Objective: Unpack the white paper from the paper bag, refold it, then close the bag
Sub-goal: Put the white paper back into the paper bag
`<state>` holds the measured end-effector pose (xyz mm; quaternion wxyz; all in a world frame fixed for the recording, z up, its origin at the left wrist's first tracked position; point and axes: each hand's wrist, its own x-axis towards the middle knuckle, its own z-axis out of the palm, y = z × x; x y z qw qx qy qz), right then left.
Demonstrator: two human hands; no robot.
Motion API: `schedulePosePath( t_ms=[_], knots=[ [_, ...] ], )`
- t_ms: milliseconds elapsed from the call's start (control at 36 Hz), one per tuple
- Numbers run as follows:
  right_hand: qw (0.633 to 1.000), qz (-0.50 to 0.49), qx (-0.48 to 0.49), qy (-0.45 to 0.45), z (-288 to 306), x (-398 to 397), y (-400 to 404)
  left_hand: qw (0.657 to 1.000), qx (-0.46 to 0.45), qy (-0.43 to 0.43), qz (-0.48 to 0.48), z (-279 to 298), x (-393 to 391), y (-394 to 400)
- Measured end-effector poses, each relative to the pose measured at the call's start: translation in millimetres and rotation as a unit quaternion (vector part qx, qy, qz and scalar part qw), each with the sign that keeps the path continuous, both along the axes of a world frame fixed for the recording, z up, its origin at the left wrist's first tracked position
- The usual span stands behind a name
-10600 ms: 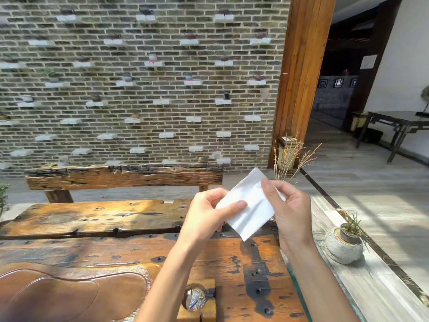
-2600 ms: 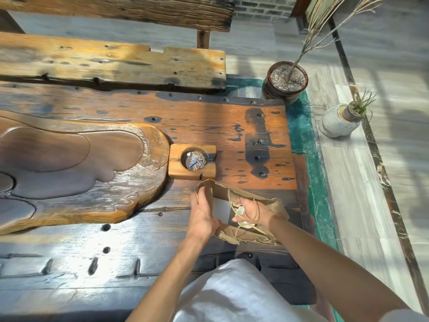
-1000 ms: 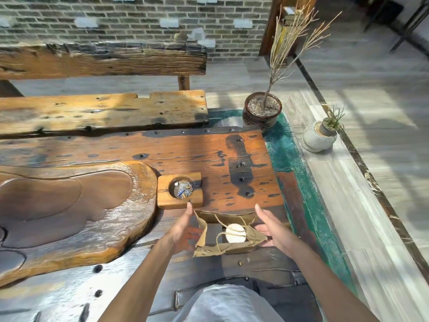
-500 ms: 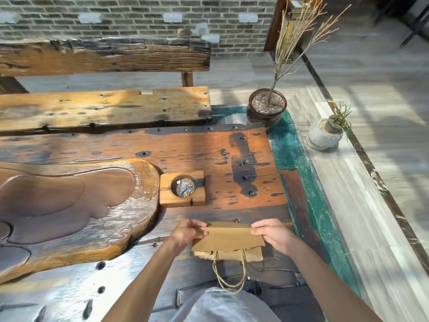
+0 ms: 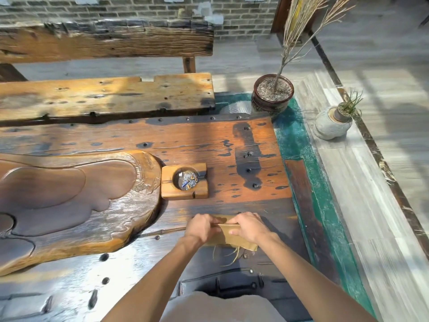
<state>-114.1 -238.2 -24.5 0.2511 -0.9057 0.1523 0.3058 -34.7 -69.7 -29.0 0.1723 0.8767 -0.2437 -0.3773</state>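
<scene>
The paper bag [image 5: 232, 238] is lying flat on the wooden table [image 5: 232, 140] under both hands, its cord handles [image 5: 229, 255] trailing toward the person. The left hand [image 5: 201, 227] and right hand [image 5: 249, 226] are closing on its folded top edge; pressing evenly outward along that crease should be helping it shut flat, and the white paper is not showing.

**Brown paper bag lay flat and folded shut on the bench**

The paper bag [image 5: 234, 239] was a small one of tan-brown kraft paper. It lay flat on the dark wooden bench [image 5: 232, 140], near its front edge, with its top flap folded over toward the person. The folded edge ran left to right. Its thin twine handles [image 5: 228, 255] trailed loosely from the near edge onto the wood. The white paper could not be seen.
</scene>
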Motion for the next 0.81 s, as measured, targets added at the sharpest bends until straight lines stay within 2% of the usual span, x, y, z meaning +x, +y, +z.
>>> schedulePosePath(
  t_ms=[222, 361, 500, 611, 806],
  knots=[
    [0.998, 0.058, -0.018, -0.028, -12.2, 7.0, -3.7, 0.998, 0.047, -0.051, 0.002, 3.7, 4.3, -2.4],
    [0.999, 0.031, -0.001, -0.014, -9.8, -10.3, -32.2, 0.999, 0.037, -0.019, 0.023, -1.9, 11.1, 8.3],
    [0.999, -0.029, 0.026, -0.009, -10.3, -26.6, -56.5, 0.998, 0.008, -0.007, 0.069, -6.6, 14.3, 20.4],
    [0.991, -0.103, 0.077, -0.038, -16.7, -36.2, -56.6, 0.991, -0.021, 0.049, 0.122, -15.6, 13.5, 32.2],
    [0.947, -0.279, 0.148, -0.064, -29.3, -53.2, -44.8, 0.975, -0.097, 0.066, 0.187, -23.1, 5.1, 46.4]
  ],
)
